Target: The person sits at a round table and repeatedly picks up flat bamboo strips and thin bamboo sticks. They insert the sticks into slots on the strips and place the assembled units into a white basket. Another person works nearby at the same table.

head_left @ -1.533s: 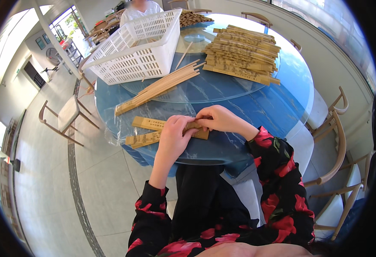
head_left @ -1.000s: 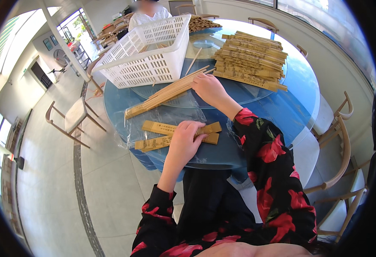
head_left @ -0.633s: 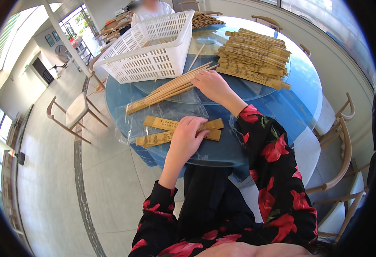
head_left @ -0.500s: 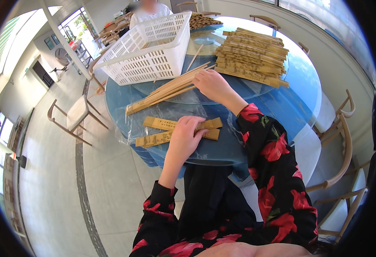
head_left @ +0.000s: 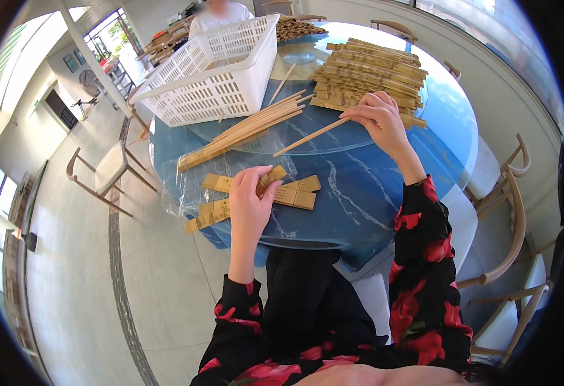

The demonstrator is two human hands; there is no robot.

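My left hand (head_left: pixel 250 198) pinches a brown paper chopstick sleeve (head_left: pixel 273 175) over the near edge of the table. Below it, a few more flat sleeves (head_left: pixel 300 196) lie crossed on the blue tabletop. Out to the right, my right hand (head_left: pixel 385 123) grips one end of a pale wooden chopstick (head_left: pixel 312 136); whether it is one stick or a pair I cannot tell. Its free end points down to the left. Between the hands and the basket rests a bundle of loose chopsticks (head_left: pixel 256 123), their left ends in brown paper on clear plastic film (head_left: pixel 172 193).
A white slatted basket (head_left: pixel 208 96) stands at the back left. At the back right lies a heap of brown paper sleeves (head_left: pixel 369 76), with a darker brown pile (head_left: pixel 295 29) beyond. A person (head_left: pixel 221 19) sits across the round table (head_left: pixel 353 222). Wooden chairs (head_left: pixel 105 174) surround it.
My right hand has left the loose bundle and moved right, carrying a chopstick. My left hand has lifted a sleeve off the ones on the table.
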